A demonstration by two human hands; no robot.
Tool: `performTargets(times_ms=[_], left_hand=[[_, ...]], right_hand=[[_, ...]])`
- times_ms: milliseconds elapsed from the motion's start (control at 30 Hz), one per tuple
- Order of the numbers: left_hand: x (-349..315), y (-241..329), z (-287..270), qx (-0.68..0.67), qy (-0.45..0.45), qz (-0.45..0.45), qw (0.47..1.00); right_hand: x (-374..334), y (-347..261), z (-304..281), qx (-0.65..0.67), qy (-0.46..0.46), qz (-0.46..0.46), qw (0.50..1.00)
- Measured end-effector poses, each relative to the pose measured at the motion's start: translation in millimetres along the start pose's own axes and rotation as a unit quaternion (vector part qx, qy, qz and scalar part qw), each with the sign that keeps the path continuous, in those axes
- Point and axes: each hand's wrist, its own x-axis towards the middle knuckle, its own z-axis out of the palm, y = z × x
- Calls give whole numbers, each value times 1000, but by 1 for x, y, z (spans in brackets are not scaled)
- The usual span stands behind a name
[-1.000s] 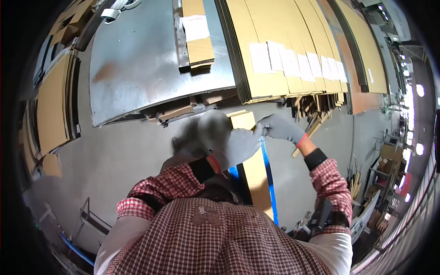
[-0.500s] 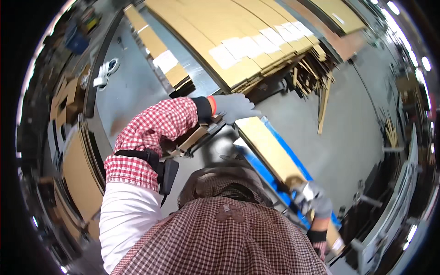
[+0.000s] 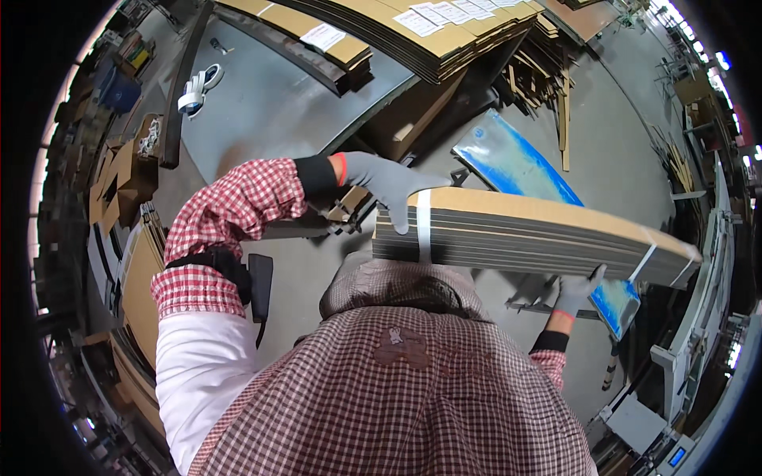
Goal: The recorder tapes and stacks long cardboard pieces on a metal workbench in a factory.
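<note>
The cardboard bundle (image 3: 524,232) looks stiff, probably heavy — best held toward both ends: left hand (image 3: 384,185) clasping it, right hand (image 3: 577,293) gripping the lower edge.

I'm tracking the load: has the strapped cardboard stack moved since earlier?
Yes: the strapped cardboard stack, earlier lengthwise along the blue platform, now crosses it, left end swung out to the left.
</note>
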Motion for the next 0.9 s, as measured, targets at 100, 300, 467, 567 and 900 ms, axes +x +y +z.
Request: performTargets(times_ms=[100,300,467,567,900], left_hand=[[-31,12,35,-59,66,-19,996],[-42,40,72,-50,203,32,977],[-24,51,94,-99,227,-7,969],[-12,47,97,-108,235,28,966],[38,49,99,-157,391,89,902]], right_hand=[[6,-16,61,-1,-59,12,998],[20,-66,140,-52,-196,9,979],[21,-91,195,-103,-144,-84,981],[20,-112,205,-106,-184,-133,968],[-76,-39,202,-594,-261,-28,761]])
